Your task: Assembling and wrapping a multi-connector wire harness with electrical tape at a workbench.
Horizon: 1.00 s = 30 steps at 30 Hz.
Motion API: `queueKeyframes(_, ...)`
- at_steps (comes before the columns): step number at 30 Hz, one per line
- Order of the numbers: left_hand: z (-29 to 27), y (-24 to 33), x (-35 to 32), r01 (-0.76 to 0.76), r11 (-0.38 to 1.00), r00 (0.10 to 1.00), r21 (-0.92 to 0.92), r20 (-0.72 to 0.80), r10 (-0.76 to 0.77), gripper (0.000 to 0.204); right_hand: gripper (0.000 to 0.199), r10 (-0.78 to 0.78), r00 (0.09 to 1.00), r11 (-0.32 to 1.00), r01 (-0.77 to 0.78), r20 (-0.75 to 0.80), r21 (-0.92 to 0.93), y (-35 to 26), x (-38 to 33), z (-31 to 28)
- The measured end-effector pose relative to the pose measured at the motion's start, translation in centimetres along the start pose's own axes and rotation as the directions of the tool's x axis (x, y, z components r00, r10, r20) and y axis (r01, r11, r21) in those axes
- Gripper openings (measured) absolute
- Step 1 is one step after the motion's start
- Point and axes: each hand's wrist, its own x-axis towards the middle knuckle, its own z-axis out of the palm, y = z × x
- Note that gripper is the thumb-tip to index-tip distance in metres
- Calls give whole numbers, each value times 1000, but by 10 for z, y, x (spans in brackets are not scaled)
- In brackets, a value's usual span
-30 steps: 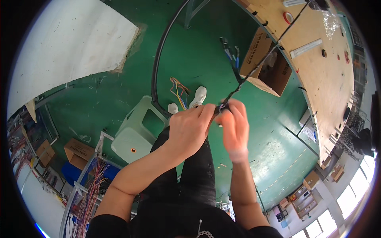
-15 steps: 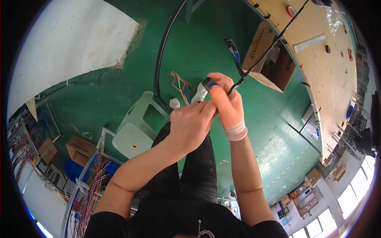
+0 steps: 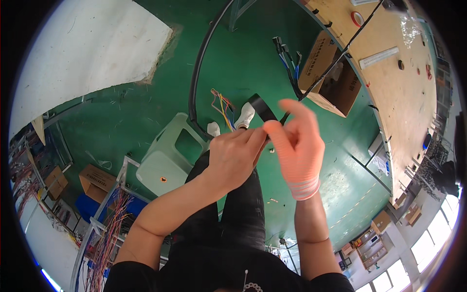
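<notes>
**Black tape going onto a thin cable, held in mid-air**

The left hand [image 3: 233, 158], bare, is closing its grip around the thin black cable [image 3: 340, 51] where the cable is meeting the hands, with the fingers curled tight. The right hand [image 3: 296, 143], in an orange glove, is pinching the roll of black tape [image 3: 261, 108] between thumb and fingers, the roll sitting just above the knuckles, while the upper fingers are sticking out loose and blurred. The cable is running up and to the right, toward the wooden bench [image 3: 408, 92] and past the open cardboard box [image 3: 333, 78]. Below the hands, on the green floor [image 3: 146, 112], a pale plastic stool [image 3: 168, 158] is standing just beside the person's legs.

The likeliest slip, in my judgement, is the tape folding onto itself or onto the glove, since the free strip is too hidden to check. The cable is hanging unsupported, so a loose left-hand grip could let it twist and the wrap could go on slack or wrinkled.
</notes>
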Motion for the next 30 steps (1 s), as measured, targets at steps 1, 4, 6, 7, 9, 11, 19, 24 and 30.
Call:
queueKeyframes(1, 1, 0, 0, 37, 999, 999, 13, -3, -37, 13, 25, -3, 1000, 1000, 3, 3, 2, 10, 3, 3)
queueKeyframes(4, 4, 2, 1, 10, 1000, 999, -23, -31, -10, 13, 20, -11, 1000, 849, 23, -26, 528, 35, 9, 12)
queueKeyframes(6, 6, 4, 5, -16, 998, 999, -60, -36, 14, 13, 18, -212, 977, 875, 177, 28, 450, 58, 30, 17)
queueKeyframes(7, 5, 7, 8, 10, 997, 1000, -79, -17, -12, 14, 16, -398, 912, 862, 334, 101, 380, 68, 36, 14)
queueKeyframes(9, -2, 2, 7, 54, 996, 999, -70, -2, -54, 15, 15, -482, 849, 871, 437, 216, 226, 69, 28, 5)
queueKeyframes(11, -4, -2, 9, 41, 996, 996, -75, 77, -36, 12, 19, -392, 864, 915, 333, 315, 227, 82, 17, -15)
queueKeyframes(19, 2, -4, 4, 11, 1000, 1000, 19, -17, -11, 12, 36, -253, 843, 957, 290, 474, -4, 11, 8, -47)
queueKeyframes(24, 3, -6, 0, -10, 999, 998, 33, 63, 8, 16, 12, -42, 944, 974, -35, 326, 226, 2, 2, -8)
queueKeyframes(30, -3, -2, 8, 58, 991, 994, -124, 96, -47, 20, 32, -146, 987, 936, 115, 69, 331, 50, 8, -2)
